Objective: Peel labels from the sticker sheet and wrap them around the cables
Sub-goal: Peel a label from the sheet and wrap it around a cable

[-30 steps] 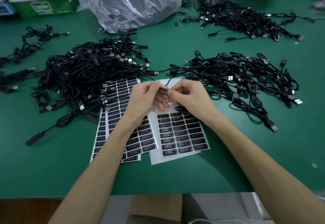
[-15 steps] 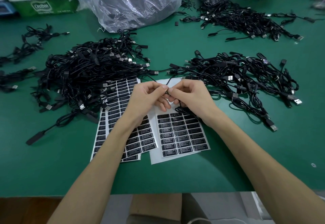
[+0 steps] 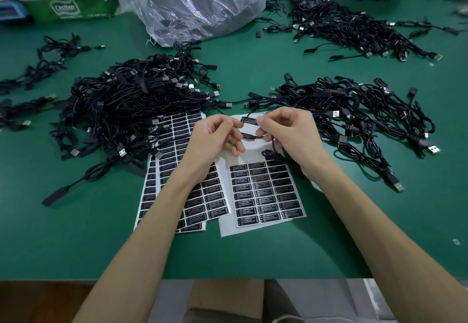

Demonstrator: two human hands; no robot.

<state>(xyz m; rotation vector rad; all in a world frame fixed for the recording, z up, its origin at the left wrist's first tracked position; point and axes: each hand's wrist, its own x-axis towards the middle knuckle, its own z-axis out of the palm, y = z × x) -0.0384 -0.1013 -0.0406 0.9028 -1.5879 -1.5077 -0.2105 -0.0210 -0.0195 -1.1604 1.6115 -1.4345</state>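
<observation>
1. A green tabletop (image 3: 76, 234) in a workroom carries loose heaps of black USB cables: a left heap (image 3: 131, 110) and a right heap (image 3: 354, 115) either side of centre. A clear plastic bag (image 3: 202, 1) and a green carton (image 3: 68, 6) stand along the far edge.
2. Two sticker sheets (image 3: 266, 196) lie overlapped at the middle, toward the near edge. The upper rows of the right-hand sheet are bare backing.
3. Half a second ago both sets of fingertips were bunched over one spot. They have since drawn a little apart, and two dark strips now show between them above the sheets.
4. The upper strip, a label (image 3: 249, 119), is pinched at its ends between thumb and forefinger of the left hand (image 3: 215, 140) and the right hand (image 3: 293, 135). Just below it, the lower fingers of both hands hold the thick in-line piece of a cable (image 3: 249, 135), whose cord trails down from the right hand onto the sheet.
5. Whether one edge of the label already sticks to the cable cannot be told. The wrap looks unfinished: the label seems lined up along the piece, ready to be rolled round it.
</observation>
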